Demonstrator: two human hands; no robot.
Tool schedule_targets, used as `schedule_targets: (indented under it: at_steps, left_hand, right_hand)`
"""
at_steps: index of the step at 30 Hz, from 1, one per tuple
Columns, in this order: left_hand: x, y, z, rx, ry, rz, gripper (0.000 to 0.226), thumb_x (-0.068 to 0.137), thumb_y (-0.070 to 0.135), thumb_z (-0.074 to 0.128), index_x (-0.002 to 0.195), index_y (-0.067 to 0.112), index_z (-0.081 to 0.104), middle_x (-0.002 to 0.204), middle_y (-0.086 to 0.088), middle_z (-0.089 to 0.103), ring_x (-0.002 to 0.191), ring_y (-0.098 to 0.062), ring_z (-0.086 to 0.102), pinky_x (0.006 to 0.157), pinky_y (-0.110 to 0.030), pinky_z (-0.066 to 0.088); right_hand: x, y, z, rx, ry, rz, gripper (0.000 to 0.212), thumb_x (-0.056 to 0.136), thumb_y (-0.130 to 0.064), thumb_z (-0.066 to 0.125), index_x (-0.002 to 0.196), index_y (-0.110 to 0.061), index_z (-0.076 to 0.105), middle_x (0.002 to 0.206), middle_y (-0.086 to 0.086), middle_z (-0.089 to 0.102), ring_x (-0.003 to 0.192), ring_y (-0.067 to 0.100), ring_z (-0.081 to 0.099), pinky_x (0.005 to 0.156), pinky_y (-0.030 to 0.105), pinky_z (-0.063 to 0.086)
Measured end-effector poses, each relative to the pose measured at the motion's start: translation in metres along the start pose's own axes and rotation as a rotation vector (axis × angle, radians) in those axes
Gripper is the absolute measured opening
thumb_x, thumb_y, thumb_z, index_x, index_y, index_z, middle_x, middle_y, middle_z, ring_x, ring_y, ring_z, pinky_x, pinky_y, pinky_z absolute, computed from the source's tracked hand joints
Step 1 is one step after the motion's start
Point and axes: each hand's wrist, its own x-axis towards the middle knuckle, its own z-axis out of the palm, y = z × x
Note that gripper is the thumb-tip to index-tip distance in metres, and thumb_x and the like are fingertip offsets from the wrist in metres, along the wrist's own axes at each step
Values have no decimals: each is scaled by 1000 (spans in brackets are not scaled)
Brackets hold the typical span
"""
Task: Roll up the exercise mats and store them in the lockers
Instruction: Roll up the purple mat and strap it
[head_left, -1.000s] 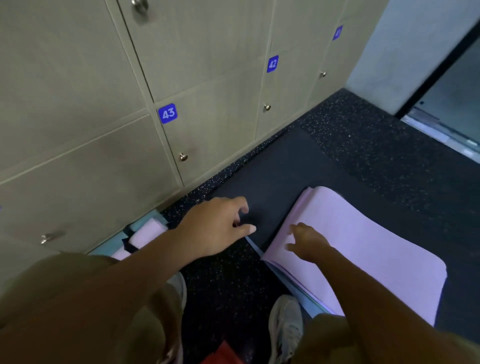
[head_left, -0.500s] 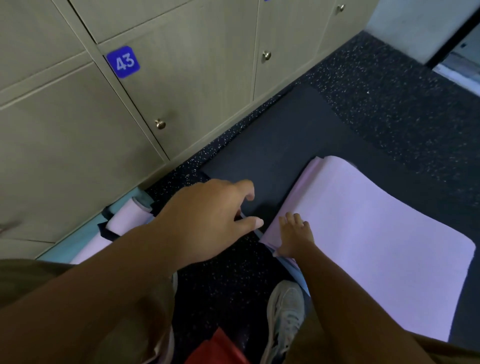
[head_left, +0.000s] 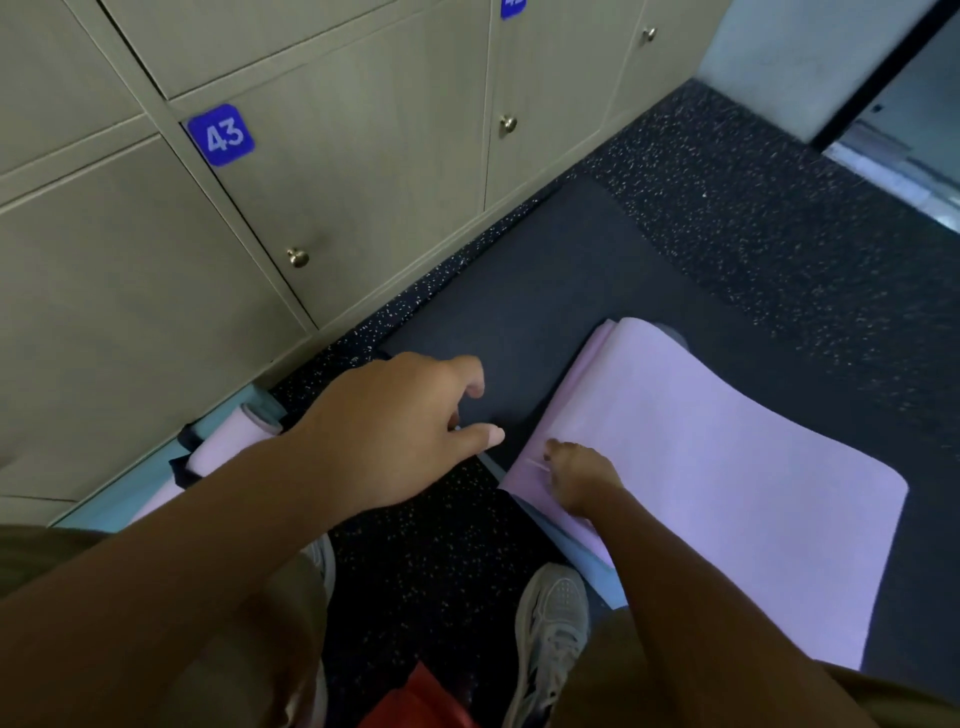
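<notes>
A lilac mat (head_left: 717, 483) lies flat on top of a light blue mat (head_left: 576, 551), both on a dark mat (head_left: 524, 306) on the floor. My right hand (head_left: 576, 480) grips the lilac mat's near left corner with curled fingers. Just left of it, my left hand (head_left: 405, 426) hovers over the dark mat's near corner, fingers loosely curled and thumb out, holding nothing I can see. A rolled lilac mat (head_left: 228, 447) lies against the base of the lockers (head_left: 130, 291). Locker 43 (head_left: 221, 135) is closed.
Closed beige locker doors with round knobs (head_left: 297, 257) fill the left and top. Speckled black flooring (head_left: 753, 218) runs right to a doorway (head_left: 898, 150). My grey shoe (head_left: 550, 623) stands beside the mat stack, with something red (head_left: 415, 701) at the bottom edge.
My right hand slid from the lilac mat's top to its near left corner and curled around the edge. My left hand stayed over the dark mat's corner.
</notes>
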Motion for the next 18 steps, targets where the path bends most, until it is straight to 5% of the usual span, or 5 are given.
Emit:
schedule_targets:
  at_steps: [4, 6, 11, 16, 18]
  left_hand:
    - [0, 7, -5, -17, 24, 8, 39, 90, 66, 57, 118, 37, 55, 93, 16, 68, 85, -7, 63, 80, -36, 54]
    - [0, 12, -8, -28, 30, 16, 40, 89, 66, 57, 116, 37, 55, 94, 16, 69, 86, -11, 64, 82, -37, 54]
    - [1, 36, -16, -51, 45, 58, 38, 89, 65, 60, 114, 37, 55, 98, 16, 70, 92, -15, 65, 84, -37, 54]
    - [4, 68, -21, -122, 52, 121, 40, 88, 61, 66, 116, 34, 58, 111, 13, 66, 100, -18, 63, 89, -38, 52]
    - [5, 79, -20, -166, 79, 157, 46, 86, 58, 69, 122, 33, 57, 120, 11, 61, 107, -18, 61, 92, -40, 52]
  right_hand:
    - [-18, 12, -32, 212, 91, 66, 33, 103, -41, 52, 117, -17, 69, 124, 11, 67, 111, 32, 61, 95, 30, 45]
    - [-32, 20, -59, 252, 102, 59, 25, 101, -31, 59, 112, -15, 74, 118, 8, 67, 107, 29, 61, 94, 28, 47]
    - [-84, 30, -151, 212, 102, -21, 23, 86, -2, 71, 108, -6, 75, 98, 5, 66, 92, 21, 58, 80, 22, 41]
    - [-153, 23, -210, 153, 135, -92, 26, 86, -3, 74, 111, -7, 75, 96, 1, 68, 87, 12, 60, 65, 0, 37]
    - [-179, 18, -216, 134, 157, -109, 23, 86, -8, 74, 108, -12, 77, 93, -3, 69, 84, 9, 62, 68, 3, 39]
